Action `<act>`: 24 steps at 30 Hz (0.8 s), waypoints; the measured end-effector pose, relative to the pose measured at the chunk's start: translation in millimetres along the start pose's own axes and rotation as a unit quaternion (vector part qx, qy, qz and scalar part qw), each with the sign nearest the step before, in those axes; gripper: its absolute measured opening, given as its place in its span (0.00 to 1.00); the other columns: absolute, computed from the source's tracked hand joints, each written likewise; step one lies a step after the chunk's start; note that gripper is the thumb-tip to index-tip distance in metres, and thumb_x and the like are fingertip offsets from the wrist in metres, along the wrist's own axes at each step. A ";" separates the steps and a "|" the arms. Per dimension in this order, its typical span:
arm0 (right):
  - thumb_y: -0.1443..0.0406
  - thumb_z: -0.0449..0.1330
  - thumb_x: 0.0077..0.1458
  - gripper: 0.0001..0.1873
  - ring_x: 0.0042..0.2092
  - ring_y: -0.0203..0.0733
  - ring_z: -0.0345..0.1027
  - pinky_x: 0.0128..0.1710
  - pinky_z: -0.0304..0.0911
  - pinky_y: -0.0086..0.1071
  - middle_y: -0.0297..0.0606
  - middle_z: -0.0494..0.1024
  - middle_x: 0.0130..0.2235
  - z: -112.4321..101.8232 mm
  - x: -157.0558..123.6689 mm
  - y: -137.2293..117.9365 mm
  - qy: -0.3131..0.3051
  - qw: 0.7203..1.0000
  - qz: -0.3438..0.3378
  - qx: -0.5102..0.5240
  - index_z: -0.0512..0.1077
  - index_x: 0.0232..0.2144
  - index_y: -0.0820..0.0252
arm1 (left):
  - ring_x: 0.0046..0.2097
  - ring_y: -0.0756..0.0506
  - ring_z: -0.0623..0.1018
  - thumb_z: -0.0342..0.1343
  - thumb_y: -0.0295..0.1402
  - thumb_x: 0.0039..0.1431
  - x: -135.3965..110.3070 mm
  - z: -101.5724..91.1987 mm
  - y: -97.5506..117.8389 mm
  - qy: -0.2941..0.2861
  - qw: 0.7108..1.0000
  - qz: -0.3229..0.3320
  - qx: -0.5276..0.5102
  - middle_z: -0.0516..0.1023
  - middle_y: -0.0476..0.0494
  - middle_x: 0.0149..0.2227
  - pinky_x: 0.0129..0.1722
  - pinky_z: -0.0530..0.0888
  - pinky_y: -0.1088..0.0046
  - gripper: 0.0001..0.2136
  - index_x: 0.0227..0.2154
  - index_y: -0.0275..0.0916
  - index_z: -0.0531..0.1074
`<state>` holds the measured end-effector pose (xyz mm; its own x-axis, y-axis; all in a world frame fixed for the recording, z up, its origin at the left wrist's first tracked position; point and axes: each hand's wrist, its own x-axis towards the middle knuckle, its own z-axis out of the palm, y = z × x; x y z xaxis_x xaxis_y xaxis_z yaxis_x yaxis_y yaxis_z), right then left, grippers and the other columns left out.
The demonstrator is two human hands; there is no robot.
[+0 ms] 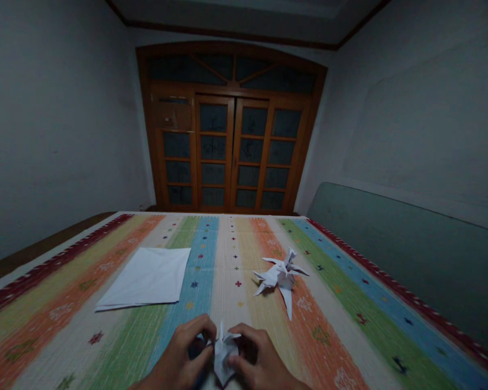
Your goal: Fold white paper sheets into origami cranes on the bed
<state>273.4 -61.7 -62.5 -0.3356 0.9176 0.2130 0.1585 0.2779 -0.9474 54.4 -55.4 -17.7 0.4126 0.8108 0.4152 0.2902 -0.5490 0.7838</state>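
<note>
Near the bottom edge of the head view, a small piece of folded white paper is held between my two hands. My left hand pinches its left side with thumb and forefinger. On the right side, my right hand grips it, the thumb against the front face and the fingers bent behind. A thin point of the paper sticks up between the hands. Its lower tip is close to the tablecloth; I cannot tell whether it touches.
A stack of white paper sheets lies to the left on the striped tablecloth. Finished-looking folded paper cranes sit in a heap to the right. A pale green board borders the table's right side. Wooden glazed doors stand beyond.
</note>
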 end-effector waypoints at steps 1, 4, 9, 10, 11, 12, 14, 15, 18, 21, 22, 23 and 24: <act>0.53 0.66 0.54 0.18 0.33 0.43 0.67 0.34 0.63 0.32 0.35 0.75 0.31 0.5 -0.2 0.4 0.003 1.000 -0.001 -0.001 0.77 0.41 0.58 | 0.34 0.46 0.79 0.56 0.24 0.60 0.2 -1.2 -0.3 0.000 1.000 0.009 0.015 0.78 0.48 0.31 0.33 0.74 0.76 0.05 0.32 0.41 0.74; 0.52 0.66 0.55 0.18 0.32 0.42 0.66 0.33 0.62 0.32 0.35 0.74 0.30 1.5 -0.5 1.8 0.005 1.000 -0.014 -0.010 0.77 0.40 0.59 | 0.34 0.46 0.79 0.55 0.22 0.60 1.0 -5.3 -2.7 -0.012 0.996 0.061 0.064 0.79 0.48 0.32 0.34 0.74 0.75 0.08 0.35 0.42 0.75; 0.52 0.65 0.55 0.19 0.31 0.40 0.63 0.32 0.59 0.31 0.33 0.72 0.30 0.6 0.8 3.3 -0.003 1.000 -0.023 -0.004 0.76 0.41 0.61 | 0.37 0.44 0.81 0.52 0.21 0.64 1.4 -9.8 -6.1 -0.043 0.979 0.161 0.118 0.81 0.42 0.37 0.36 0.74 0.74 0.13 0.44 0.41 0.77; 0.52 0.65 0.55 0.19 0.31 0.40 0.63 0.32 0.58 0.31 0.33 0.71 0.30 0.4 1.0 3.3 -0.006 1.000 -0.025 -0.004 0.76 0.41 0.60 | 0.36 0.44 0.81 0.51 0.20 0.64 1.2 -10.0 -6.3 -0.042 0.977 0.169 0.122 0.81 0.42 0.36 0.35 0.74 0.74 0.14 0.44 0.41 0.77; 0.52 0.65 0.55 0.19 0.31 0.40 0.63 0.31 0.58 0.31 0.33 0.71 0.30 0.2 1.0 3.2 -0.008 1.000 -0.026 -0.006 0.76 0.40 0.60 | 0.35 0.44 0.80 0.51 0.20 0.64 0.9 -10.0 -6.4 -0.038 0.976 0.173 0.126 0.81 0.42 0.35 0.34 0.74 0.74 0.14 0.43 0.41 0.77; 0.53 0.66 0.55 0.18 0.31 0.40 0.63 0.31 0.58 0.31 0.33 0.71 0.30 0.0 0.9 3.0 -0.009 1.000 -0.025 -0.011 0.77 0.40 0.60 | 0.35 0.44 0.80 0.51 0.19 0.64 0.6 -10.1 -6.2 -0.031 0.976 0.174 0.128 0.81 0.43 0.34 0.34 0.73 0.74 0.14 0.43 0.41 0.77; 0.55 0.65 0.55 0.16 0.31 0.40 0.64 0.32 0.58 0.31 0.33 0.72 0.30 -0.1 0.3 2.8 -0.005 1.000 -0.018 -0.022 0.77 0.41 0.60 | 0.35 0.44 0.81 0.51 0.18 0.63 0.4 -10.2 -5.4 -0.020 0.977 0.169 0.130 0.81 0.43 0.34 0.34 0.73 0.74 0.14 0.43 0.42 0.77; 0.56 0.65 0.54 0.15 0.32 0.40 0.65 0.33 0.59 0.31 0.33 0.73 0.31 -0.1 0.0 2.7 -0.002 1.000 -0.015 -0.027 0.77 0.41 0.60 | 0.35 0.44 0.81 0.52 0.18 0.63 0.6 -10.3 -4.8 -0.016 0.977 0.168 0.131 0.81 0.43 0.35 0.34 0.74 0.74 0.14 0.43 0.42 0.77; 0.59 0.65 0.53 0.14 0.33 0.42 0.67 0.35 0.62 0.32 0.35 0.76 0.32 -0.3 -0.7 2.5 0.006 0.999 -0.008 -0.036 0.78 0.41 0.60 | 0.34 0.44 0.81 0.53 0.19 0.62 1.4 -10.0 -3.3 -0.006 0.977 0.169 0.129 0.81 0.43 0.34 0.34 0.74 0.74 0.13 0.42 0.42 0.76; 0.60 0.66 0.52 0.13 0.34 0.44 0.69 0.36 0.64 0.33 0.36 0.77 0.33 -0.7 -1.0 1.6 0.014 0.999 -0.004 -0.038 0.78 0.40 0.59 | 0.32 0.45 0.80 0.54 0.19 0.61 1.7 -8.4 -3.1 0.014 0.977 0.169 0.129 0.80 0.45 0.32 0.32 0.74 0.75 0.10 0.37 0.41 0.75; 0.60 0.66 0.52 0.13 0.34 0.44 0.69 0.36 0.65 0.33 0.36 0.77 0.33 -0.7 -1.2 1.1 0.015 0.999 -0.003 -0.036 0.78 0.40 0.59 | 0.31 0.45 0.80 0.54 0.20 0.60 1.4 -7.8 -3.3 0.021 0.977 0.167 0.128 0.80 0.45 0.31 0.31 0.73 0.75 0.09 0.35 0.41 0.74; 0.60 0.66 0.52 0.13 0.35 0.44 0.70 0.36 0.65 0.33 0.36 0.77 0.32 -0.7 -1.3 0.7 0.017 0.999 -0.004 -0.033 0.78 0.40 0.59 | 0.30 0.45 0.79 0.55 0.20 0.60 1.1 -7.3 -3.5 0.027 0.978 0.165 0.125 0.79 0.46 0.30 0.31 0.74 0.75 0.09 0.34 0.41 0.74; 0.60 0.66 0.52 0.13 0.35 0.45 0.70 0.35 0.65 0.33 0.37 0.77 0.32 -0.6 -1.4 0.2 0.023 0.999 -0.005 -0.029 0.79 0.40 0.58 | 0.30 0.46 0.80 0.56 0.20 0.60 0.7 -7.0 -3.6 0.033 0.979 0.164 0.119 0.79 0.47 0.29 0.31 0.74 0.75 0.08 0.34 0.41 0.74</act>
<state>274.5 -62.8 -62.8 -0.2942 0.9263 0.2353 0.2099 0.3028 -0.9297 47.6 -51.4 -17.0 0.4626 0.5908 0.6610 0.3487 -0.8067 0.4771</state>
